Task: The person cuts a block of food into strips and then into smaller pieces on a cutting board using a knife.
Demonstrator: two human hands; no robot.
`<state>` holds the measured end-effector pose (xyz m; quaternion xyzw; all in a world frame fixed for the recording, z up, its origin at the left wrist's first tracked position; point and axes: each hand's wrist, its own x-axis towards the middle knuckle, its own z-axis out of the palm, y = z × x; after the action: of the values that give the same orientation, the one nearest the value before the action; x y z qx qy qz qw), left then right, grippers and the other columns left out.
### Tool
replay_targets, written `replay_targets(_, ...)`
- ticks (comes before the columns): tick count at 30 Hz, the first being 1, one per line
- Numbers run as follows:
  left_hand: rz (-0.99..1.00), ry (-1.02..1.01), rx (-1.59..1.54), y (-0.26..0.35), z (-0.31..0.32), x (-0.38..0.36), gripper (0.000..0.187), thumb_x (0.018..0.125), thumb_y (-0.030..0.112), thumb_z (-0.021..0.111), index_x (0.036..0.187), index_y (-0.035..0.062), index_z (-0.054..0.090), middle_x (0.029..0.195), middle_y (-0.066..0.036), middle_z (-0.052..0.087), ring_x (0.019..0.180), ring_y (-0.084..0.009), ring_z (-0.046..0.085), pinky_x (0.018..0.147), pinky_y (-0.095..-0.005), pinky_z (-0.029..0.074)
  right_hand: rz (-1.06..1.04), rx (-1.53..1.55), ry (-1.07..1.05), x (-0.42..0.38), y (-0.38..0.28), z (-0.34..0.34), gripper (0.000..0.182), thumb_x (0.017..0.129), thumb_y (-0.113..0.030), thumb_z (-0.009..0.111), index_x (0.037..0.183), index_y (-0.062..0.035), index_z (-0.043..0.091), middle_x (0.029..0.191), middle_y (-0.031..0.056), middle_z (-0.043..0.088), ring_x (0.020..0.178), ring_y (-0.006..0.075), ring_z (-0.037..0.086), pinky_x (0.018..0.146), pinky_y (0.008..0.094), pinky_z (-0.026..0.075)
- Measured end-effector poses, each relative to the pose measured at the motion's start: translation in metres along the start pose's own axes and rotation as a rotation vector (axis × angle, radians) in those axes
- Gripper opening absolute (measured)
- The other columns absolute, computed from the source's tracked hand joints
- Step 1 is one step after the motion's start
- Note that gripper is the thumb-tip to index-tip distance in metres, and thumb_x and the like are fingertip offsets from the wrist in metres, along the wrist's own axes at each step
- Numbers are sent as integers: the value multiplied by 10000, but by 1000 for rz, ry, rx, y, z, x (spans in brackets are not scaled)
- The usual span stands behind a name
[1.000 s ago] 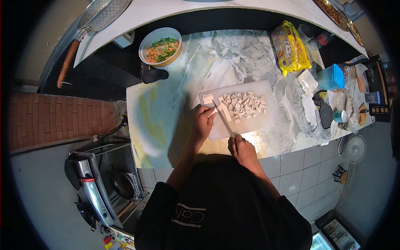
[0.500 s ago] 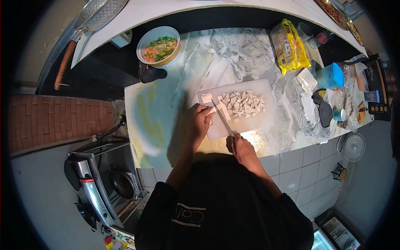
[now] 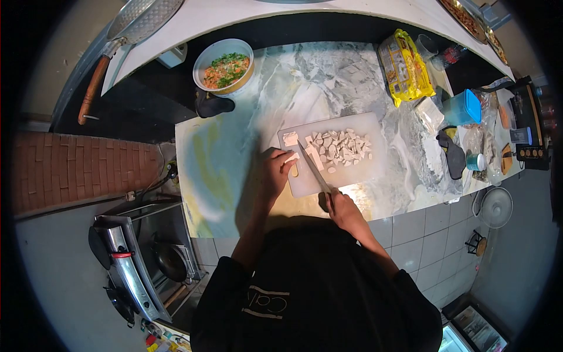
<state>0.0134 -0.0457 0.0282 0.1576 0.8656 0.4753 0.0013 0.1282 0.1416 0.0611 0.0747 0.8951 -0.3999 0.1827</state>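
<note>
A pale cutting board [image 3: 358, 170] lies at a slant on the marble table. My right hand [image 3: 343, 208] is closed round the handle of a knife [image 3: 314, 168], whose blade points up and left across the board. Close to the blade's left side, my left hand [image 3: 280, 170] has its fingers bent together over a small pale piece at the board's left edge; its grip is partly hidden. Light strips [image 3: 314, 154] lie along the blade. Many cut pale pieces [image 3: 343, 146] are heaped on the right half, and a few more [image 3: 290, 138] rest at the upper left corner.
A bowl of chopped orange and green food [image 3: 248, 75] stands at the back left beside a dark cloth [image 3: 212, 106]. At the right are a yellow packet [image 3: 404, 70], a white block [image 3: 430, 115], a blue-lidded container [image 3: 460, 110], another dark cloth [image 3: 453, 155] and a small jar [image 3: 475, 162].
My left hand has shifted slightly left, away from the blade. The knife and my right hand have barely moved.
</note>
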Motion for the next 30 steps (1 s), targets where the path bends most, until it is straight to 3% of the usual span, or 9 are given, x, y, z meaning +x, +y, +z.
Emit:
replay_targets(1, -33, -2, -22, -1, -1, -1, 208, 808, 46, 691, 1007, -14, 685, 925, -167, 644, 801, -280, 639, 672, -332, 511, -4, -2, -1, 0, 2, 2, 249, 952, -172, 485, 945, 75, 520, 792, 323, 604, 791, 511, 572, 690, 546, 455)
replay_targets(3, -24, 18, -80, -13, 4, -1, 213, 808, 51, 696, 1013, -6, 687, 924, -162, 645, 789, -268, 638, 664, -326, 511, 36, -42, -51, 1, 7, 6, 338, 958, -181, 462, 1223, 28, 468, 920, 308, 617, 864, 480, 593, 742, 529, 482)
replay_targets(8, 19, 43, -159, -16, 8, 0, 221, 806, 56, 704, 1021, 9, 692, 937, -148, 652, 755, -250, 636, 648, -312, 509, -46, -3, 70, 1, 17, 9, 244, 971, -183, 453, 1045, 43, 504, 763, 304, 604, 746, 492, 588, 662, 541, 476)
replay_targets(10, -26, -1, -189, -5, 9, 2, 240, 816, 44, 703, 1053, 13, 687, 941, -100, 657, 792, -178, 628, 675, -273, 500, -57, 9, 97, 3, 19, 7, 235, 974, -184, 451, 974, 44, 506, 714, 300, 595, 708, 495, 584, 638, 545, 472)
replay_targets(12, 6, 18, -164, -2, 15, 6, 236, 809, 43, 707, 1042, 10, 690, 940, -106, 662, 777, -182, 628, 669, -281, 499, -8, 13, 106, 5, 18, 4, 238, 974, -187, 451, 890, 34, 481, 687, 297, 586, 692, 495, 581, 627, 550, 466)
replay_targets(22, 93, 128, -56, -4, 38, 9, 203, 769, 23, 707, 971, 2, 701, 872, -131, 658, 760, -276, 631, 675, -329, 495, 7, 3, 87, 1, 19, 8, 249, 972, -186, 450, 965, 52, 522, 737, 297, 604, 717, 484, 592, 644, 539, 474)
replay_targets(25, 177, 129, 24, -5, 35, 11, 199, 770, -5, 687, 967, -23, 682, 864, -136, 625, 812, -304, 610, 726, -371, 485, -67, 71, 160, -1, 17, 10, 216, 964, -152, 487, 900, 53, 512, 654, 292, 568, 657, 482, 569, 562, 509, 436)
replay_targets(27, 165, 126, 31, -2, 34, 9, 214, 769, 5, 690, 982, -18, 681, 891, -138, 622, 844, -307, 603, 750, -375, 479, -13, 33, 55, -2, 17, 9, 256, 964, -171, 455, 1055, 58, 526, 807, 295, 616, 761, 477, 598, 671, 533, 477)
replay_targets(30, 155, 97, 46, -1, 31, 8, 262, 772, 17, 690, 1031, -10, 668, 964, -147, 615, 888, -313, 592, 783, -377, 477, -3, 46, 48, -3, 12, 6, 259, 962, -161, 457, 1082, 59, 521, 825, 295, 615, 770, 475, 599, 679, 524, 482)
